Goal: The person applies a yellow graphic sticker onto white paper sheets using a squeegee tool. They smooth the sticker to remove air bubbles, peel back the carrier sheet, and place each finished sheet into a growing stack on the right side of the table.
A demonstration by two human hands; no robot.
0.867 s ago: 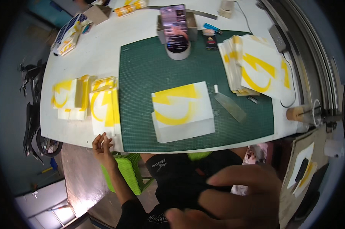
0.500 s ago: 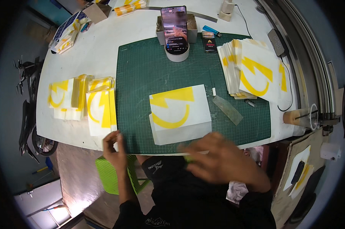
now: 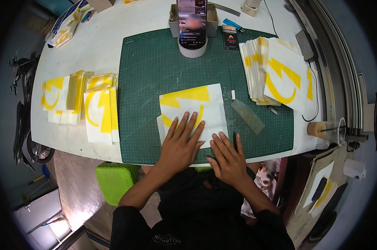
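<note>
A white sheet [image 3: 194, 106] with a yellow shape lies on the green mat [image 3: 146, 71], near its front edge. The left hand [image 3: 181, 141] presses flat on the sheet, fingers spread, gripping nothing. The right hand [image 3: 229, 156] lies flat just beside it, fingertips at the sheet's corner. A clear strip [image 3: 247, 116] lies right of the sheet; stacks [image 3: 280, 71] sit further right, more sheets [image 3: 98, 106] left. A phone [image 3: 191, 18] stands at the mat's far edge.

A phone [image 3: 192, 18] with a lit screen stands upright at the green mat's [image 3: 146, 75] far edge. Just right of it lies a small black and orange packet [image 3: 230, 39]. White sheets with yellow decals [image 3: 280, 71] are stacked farther right.
</note>
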